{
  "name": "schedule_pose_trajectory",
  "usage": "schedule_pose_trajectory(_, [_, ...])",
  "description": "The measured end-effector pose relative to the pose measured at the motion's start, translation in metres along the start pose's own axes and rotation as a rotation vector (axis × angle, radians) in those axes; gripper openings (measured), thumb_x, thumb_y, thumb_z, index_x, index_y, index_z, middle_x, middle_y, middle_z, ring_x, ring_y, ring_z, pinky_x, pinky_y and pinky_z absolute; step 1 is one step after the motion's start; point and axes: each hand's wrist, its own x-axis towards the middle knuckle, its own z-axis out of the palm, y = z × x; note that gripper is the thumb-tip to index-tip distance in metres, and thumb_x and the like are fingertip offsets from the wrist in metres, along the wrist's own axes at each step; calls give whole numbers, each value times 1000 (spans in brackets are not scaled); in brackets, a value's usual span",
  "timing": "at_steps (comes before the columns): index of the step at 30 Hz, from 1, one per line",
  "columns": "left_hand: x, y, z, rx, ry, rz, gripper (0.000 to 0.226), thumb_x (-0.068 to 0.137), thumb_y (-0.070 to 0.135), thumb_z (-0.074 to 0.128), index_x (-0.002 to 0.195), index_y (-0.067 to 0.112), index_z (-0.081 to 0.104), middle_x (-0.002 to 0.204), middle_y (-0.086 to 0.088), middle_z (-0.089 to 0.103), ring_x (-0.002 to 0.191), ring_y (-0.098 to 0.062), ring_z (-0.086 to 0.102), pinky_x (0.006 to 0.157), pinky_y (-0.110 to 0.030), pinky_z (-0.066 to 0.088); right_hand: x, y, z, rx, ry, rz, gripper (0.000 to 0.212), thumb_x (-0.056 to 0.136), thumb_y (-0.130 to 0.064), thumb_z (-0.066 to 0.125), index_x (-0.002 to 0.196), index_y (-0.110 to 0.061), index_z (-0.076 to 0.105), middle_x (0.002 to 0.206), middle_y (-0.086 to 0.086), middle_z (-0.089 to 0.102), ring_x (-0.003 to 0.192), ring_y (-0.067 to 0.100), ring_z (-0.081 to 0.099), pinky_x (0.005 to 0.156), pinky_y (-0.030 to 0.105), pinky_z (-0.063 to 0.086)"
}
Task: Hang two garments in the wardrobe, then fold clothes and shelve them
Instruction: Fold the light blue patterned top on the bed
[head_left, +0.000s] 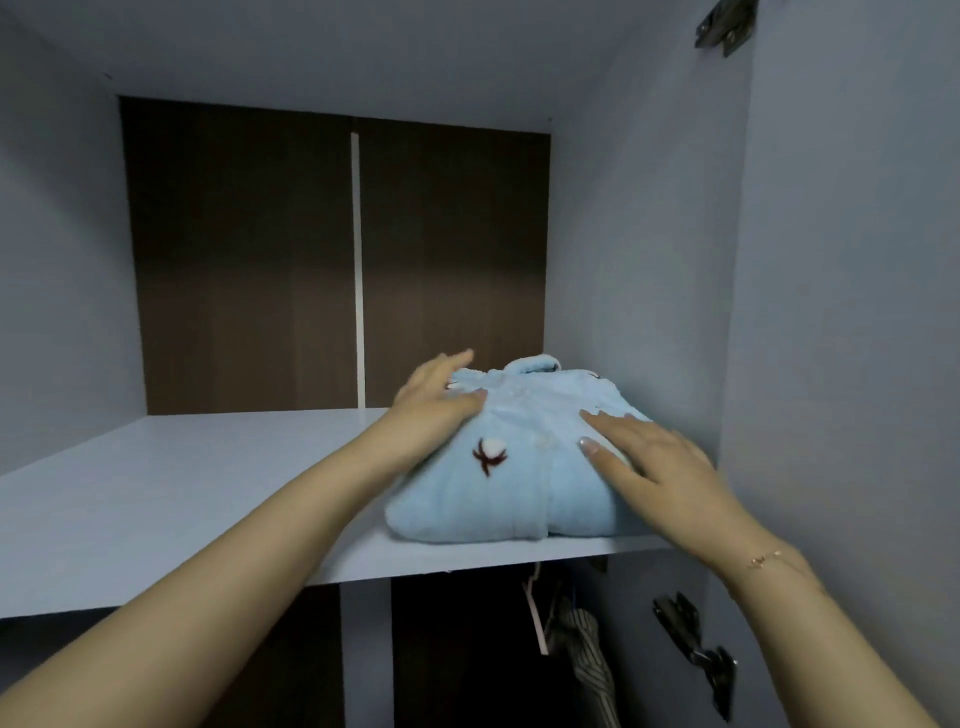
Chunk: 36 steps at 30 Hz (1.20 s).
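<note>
Lying folded on the pale grey shelf (156, 493), toward its right end near the wardrobe's side wall (639, 260), is a light blue fleece garment (498, 467). The left hand (436, 400) rests on the garment's left side, fingers straight; the right hand (660, 457) lies flat on its right side, fingers spread. Behind the shelf stands a dark brown back panel (249, 260). Below the shelf hangs a striped garment (592, 670).

Interior of a home wardrobe: pale grey-blue side panels and shelf (156, 499), dark wood-grain back panel (244, 260), metal door hinges (696, 644), folded light-blue fleece garment (498, 488) shelved, striped garment (592, 670) on a hanger (535, 613) below.
</note>
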Motion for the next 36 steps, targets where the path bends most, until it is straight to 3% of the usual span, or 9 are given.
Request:
schedule_pose_trajectory(2, [-18, 6, 17, 339, -165, 149, 50, 96, 54, 43, 145, 48, 31, 161, 12, 11, 149, -12, 5, 120, -43, 8, -6, 6, 7, 83, 25, 20, 47, 98, -54, 36, 141, -41, 45, 149, -19, 40, 140, 3, 31, 117, 34, 22])
schedule_pose_trajectory(4, [-32, 4, 38, 478, -193, 145, 52, 96, 61, 32, 146, 51, 23, 161, 11, 13, 149, -13, 5, 119, -45, 10, -4, 12, 8, 110, 46, 36, 44, 100, -50, 36, 140, -37, 49, 147, -18, 45, 138, 4, 35, 115, 31, 26])
schedule_pose_trajectory(11, [-55, 2, 48, 577, -72, 109, 53, 97, 61, 27, 148, 49, 21, 160, 9, 18, 148, -13, 12, 116, -45, 22, -14, 13, 15, 89, 128, 23, 42, 103, -41, 38, 141, -29, 50, 146, -9, 48, 138, 11, 37, 116, 31, 22])
schedule_pose_trajectory(15, [-93, 26, 49, 614, 192, 223, 55, 97, 47, 46, 148, 30, 36, 154, 2, 35, 140, -18, 30, 114, -38, 26, -58, 6, 6, 285, 264, -70, 39, 102, -14, 42, 139, -19, 52, 147, -5, 48, 140, 8, 36, 122, 27, 7])
schedule_pose_trajectory(18, [-141, 32, 58, 524, 295, 352, 53, 95, 39, 54, 145, 25, 42, 153, 2, 36, 141, -17, 30, 114, -36, 22, -107, 0, -3, 326, 329, -95, 38, 101, -17, 48, 137, -23, 54, 144, -13, 48, 138, 0, 36, 119, 25, 19])
schedule_pose_trajectory(20, [-170, 27, 65, 551, 299, 403, 52, 95, 37, 54, 144, 22, 44, 153, -1, 36, 142, -20, 30, 116, -41, 24, -141, -5, -9, 356, 262, -73, 37, 101, -24, 49, 138, -27, 54, 145, -18, 46, 136, -7, 35, 112, 12, 25])
schedule_pose_trajectory(22, [-195, 18, 73, 581, 265, 423, 52, 95, 35, 53, 143, 17, 47, 153, -6, 36, 144, -24, 30, 116, -46, 27, -176, -14, -16, 347, 139, -33, 42, 98, -36, 47, 140, -35, 49, 148, -24, 39, 135, -12, 31, 104, 1, 23])
schedule_pose_trajectory(27, [-250, -9, 91, 520, 62, 458, 58, 94, 39, 50, 148, 22, 39, 160, -4, 23, 149, -21, 14, 120, -46, 14, -262, -44, -18, 109, 21, 94, 54, 97, -47, 44, 148, -48, 25, 153, -37, 16, 140, -14, 15, 109, 1, 10])
schedule_pose_trajectory(36, [-350, -58, 111, 267, -265, 589, 58, 94, 47, 40, 148, 26, 39, 160, 0, 23, 149, -19, 16, 120, -44, 14, -407, -115, 8, -262, 45, 423, 58, 100, -45, 45, 153, -35, 22, 160, -21, 14, 148, 0, 9, 122, 35, 14])
